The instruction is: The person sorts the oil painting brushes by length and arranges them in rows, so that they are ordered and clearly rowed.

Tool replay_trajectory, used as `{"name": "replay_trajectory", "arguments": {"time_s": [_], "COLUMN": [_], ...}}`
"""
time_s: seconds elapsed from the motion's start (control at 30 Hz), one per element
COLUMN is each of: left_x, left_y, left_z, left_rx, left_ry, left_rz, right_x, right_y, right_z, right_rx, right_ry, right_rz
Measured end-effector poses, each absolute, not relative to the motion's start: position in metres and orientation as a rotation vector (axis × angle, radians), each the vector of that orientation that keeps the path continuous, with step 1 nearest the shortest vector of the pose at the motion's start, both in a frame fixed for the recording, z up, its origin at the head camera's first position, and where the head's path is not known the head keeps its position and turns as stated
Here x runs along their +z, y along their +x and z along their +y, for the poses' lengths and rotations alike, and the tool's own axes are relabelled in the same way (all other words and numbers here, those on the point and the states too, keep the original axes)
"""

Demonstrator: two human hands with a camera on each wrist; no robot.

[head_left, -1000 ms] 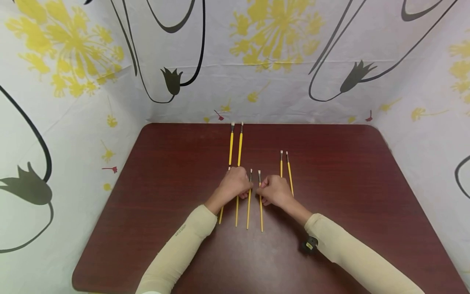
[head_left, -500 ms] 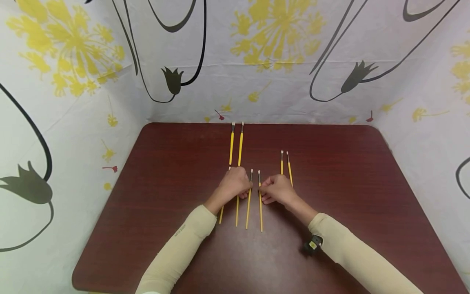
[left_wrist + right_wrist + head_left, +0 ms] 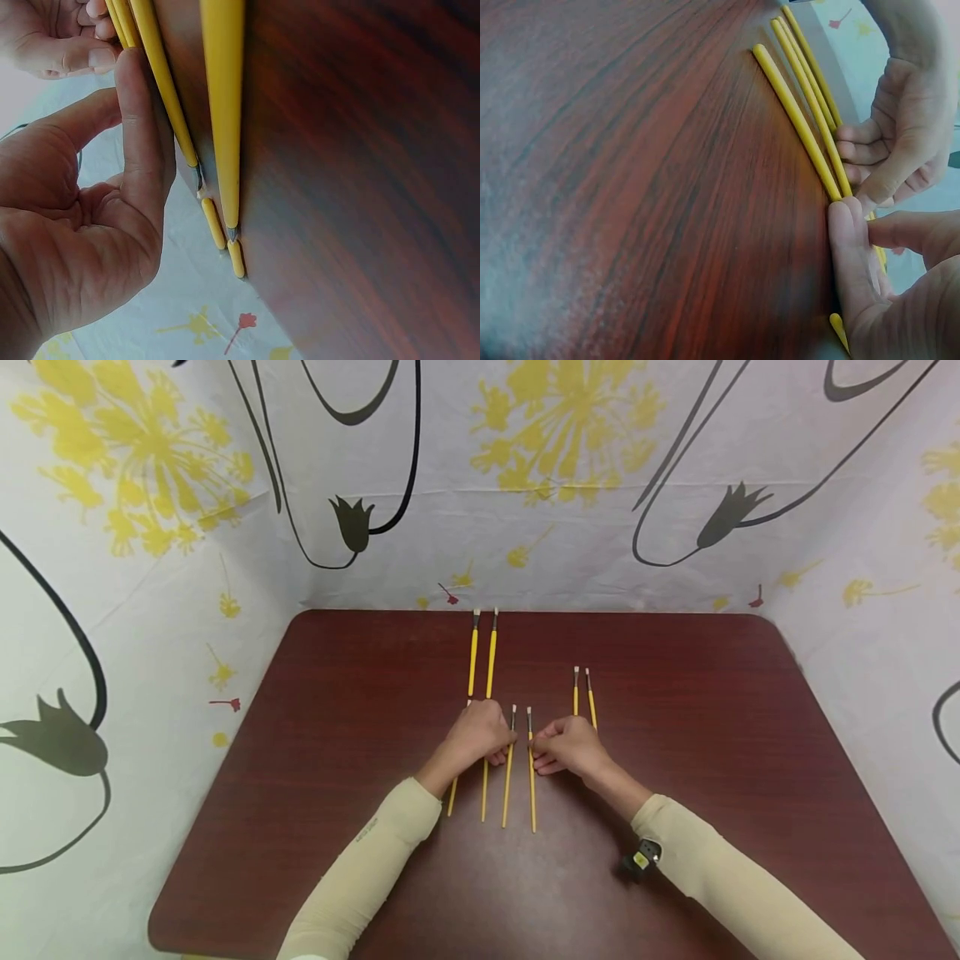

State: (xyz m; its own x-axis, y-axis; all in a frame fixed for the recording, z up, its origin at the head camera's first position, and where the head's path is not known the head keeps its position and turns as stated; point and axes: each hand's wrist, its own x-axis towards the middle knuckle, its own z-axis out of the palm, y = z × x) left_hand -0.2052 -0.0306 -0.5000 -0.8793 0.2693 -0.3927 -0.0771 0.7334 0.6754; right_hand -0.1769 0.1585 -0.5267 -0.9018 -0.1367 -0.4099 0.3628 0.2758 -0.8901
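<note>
In the head view several yellow-handled paintbrushes lie side by side mid-table, pale bristles pointing away. My left hand (image 3: 480, 731) pinches one paintbrush (image 3: 507, 789) just below its ferrule. It also covers the middle of two more brushes to its left, an inner brush (image 3: 484, 793) and an outer brush (image 3: 452, 797). With thumb and fingertips, my right hand (image 3: 572, 747) pinches the rightmost brush of this row (image 3: 533, 793). The right wrist view shows the right hand (image 3: 877, 277) low at the row, with the left hand (image 3: 907, 135) just beyond.
Two thicker paintbrushes, one left (image 3: 472, 664) and one right (image 3: 491, 664), lie at the table's back edge. Beyond my right hand lies another pair, a left brush (image 3: 575, 693) and a right brush (image 3: 591, 700). Patterned white cloth (image 3: 450, 527) surrounds the dark red table (image 3: 675, 710).
My right hand has shifted slightly to the right, its fingertips staying at the brush. The lower end of the left hand's brush has swung a little left. The other brushes stay put.
</note>
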Motion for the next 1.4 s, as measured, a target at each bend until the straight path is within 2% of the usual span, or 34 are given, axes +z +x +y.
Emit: {"name": "replay_trajectory", "arguments": {"time_s": [0.53, 0.9, 1.4], "left_x": [-0.501, -0.490, -0.480], "left_y": [-0.205, -0.205, -0.228], "left_z": [-0.031, -0.039, -0.070], "left_rx": [0.984, 1.040, 1.494], "left_ry": [0.155, 0.099, 0.134], "left_rz": [2.461, 2.449, 2.444], "right_x": [-0.521, -0.515, -0.507], "right_y": [-0.174, -0.175, -0.183], "right_z": [0.161, 0.182, 0.233], "right_rx": [-1.688, -1.660, -1.686], "right_ry": [0.178, 0.152, 0.262], "right_rz": [2.201, 2.274, 2.368]}}
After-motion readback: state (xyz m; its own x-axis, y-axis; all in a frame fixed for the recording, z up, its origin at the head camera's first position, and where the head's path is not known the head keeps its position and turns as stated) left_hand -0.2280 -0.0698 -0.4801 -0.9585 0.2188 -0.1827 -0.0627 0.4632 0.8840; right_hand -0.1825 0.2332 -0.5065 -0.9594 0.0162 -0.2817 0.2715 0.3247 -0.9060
